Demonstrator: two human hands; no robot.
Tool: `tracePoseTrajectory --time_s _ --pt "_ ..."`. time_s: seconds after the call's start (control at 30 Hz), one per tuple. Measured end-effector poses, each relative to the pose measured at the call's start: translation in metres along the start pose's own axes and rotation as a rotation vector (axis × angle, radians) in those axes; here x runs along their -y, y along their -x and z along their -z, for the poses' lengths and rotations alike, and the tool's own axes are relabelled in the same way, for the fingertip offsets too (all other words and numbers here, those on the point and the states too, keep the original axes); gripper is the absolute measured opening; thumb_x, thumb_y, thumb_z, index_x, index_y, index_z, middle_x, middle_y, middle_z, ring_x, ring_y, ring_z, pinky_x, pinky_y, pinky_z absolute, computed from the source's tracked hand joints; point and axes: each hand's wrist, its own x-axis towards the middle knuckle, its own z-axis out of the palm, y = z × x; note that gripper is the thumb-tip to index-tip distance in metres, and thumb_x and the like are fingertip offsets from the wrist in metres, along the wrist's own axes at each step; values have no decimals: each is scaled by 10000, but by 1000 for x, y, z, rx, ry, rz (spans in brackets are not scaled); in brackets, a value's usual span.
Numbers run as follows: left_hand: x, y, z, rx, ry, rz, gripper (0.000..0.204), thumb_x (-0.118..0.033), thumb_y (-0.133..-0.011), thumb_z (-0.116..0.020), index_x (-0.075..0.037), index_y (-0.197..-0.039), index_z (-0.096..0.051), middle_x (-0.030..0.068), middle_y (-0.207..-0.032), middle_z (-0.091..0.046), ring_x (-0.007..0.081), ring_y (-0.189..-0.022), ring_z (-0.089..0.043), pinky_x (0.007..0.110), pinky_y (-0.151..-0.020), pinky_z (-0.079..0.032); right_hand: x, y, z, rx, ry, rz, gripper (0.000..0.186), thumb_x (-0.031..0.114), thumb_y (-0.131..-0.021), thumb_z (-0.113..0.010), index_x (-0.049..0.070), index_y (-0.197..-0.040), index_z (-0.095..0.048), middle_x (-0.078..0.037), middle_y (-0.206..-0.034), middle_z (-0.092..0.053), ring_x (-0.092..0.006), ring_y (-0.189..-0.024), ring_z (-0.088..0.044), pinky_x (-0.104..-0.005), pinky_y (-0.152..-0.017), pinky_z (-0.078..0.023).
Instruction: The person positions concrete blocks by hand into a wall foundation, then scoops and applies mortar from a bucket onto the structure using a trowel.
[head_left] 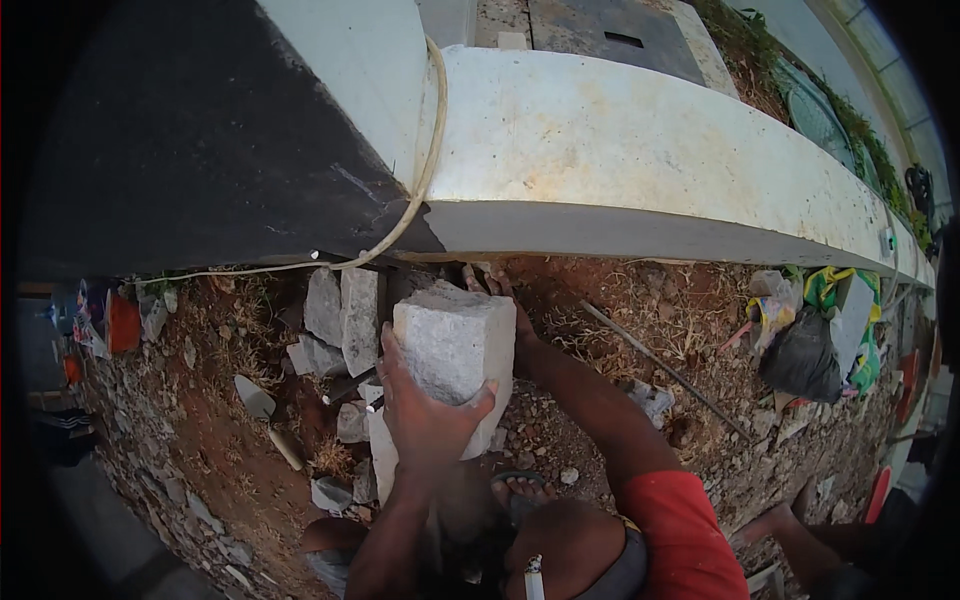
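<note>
A large pale grey stone block (455, 345), rough on its top face and flatter on its right side, stands tilted between my hands. My left hand (430, 405) is wrapped round its near left side, thumb against the near edge and fingers along the left face. Over at the far right corner, my right hand (497, 283) presses on the block; part of that hand is hidden behind the stone. Other stone pieces (360, 315) lie just left of the block. Dark rods (350, 386) stick out beside it, close to my left fingers.
Beyond the block runs a white wall (640, 150) with a pale hose (425, 180) over its corner. A trowel (258, 400) lies on the soil at left, a thin rod (665, 370) at right. Bags (815, 345) are heaped farther right, near another person's limbs (785, 525).
</note>
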Motion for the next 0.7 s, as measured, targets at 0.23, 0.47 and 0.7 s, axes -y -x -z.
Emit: tracePoseTrajectory --time_s 0.23,0.47,0.7 --pt "20 -55 -34 -15 -72 121 1293 -419 -654 -919 102 -1570 -169 350 -1527 -366 476 -1430 -384 519 -1175 -355 -9 21 39 202 167 63 791 571 -1016 -385 152 -1657 -189 -107 -1720 -178 -357 -1592 -77 -646 -1243 33" --pt "33 -76 -53 2 -102 131 1269 -413 -636 -929 145 -1535 -228 350 -1504 -398 456 -1412 -420 479 -1173 -368 -15 15 11 94 -23 61 768 496 -1017 -428 125 -1650 -201 -110 -1707 -226 -337 -1592 -104 -618 -1258 34" --pt "21 -74 -52 -26 -115 157 1247 -404 -637 -927 157 -1519 -248 350 -1481 -417 453 -1396 -433 480 -1160 -384 -7 84 14 -159 -143 -161 685 346 -1010 -501 7 -1582 -336 -244 -1604 -382 -353 -1527 -311 -515 -1280 -152"
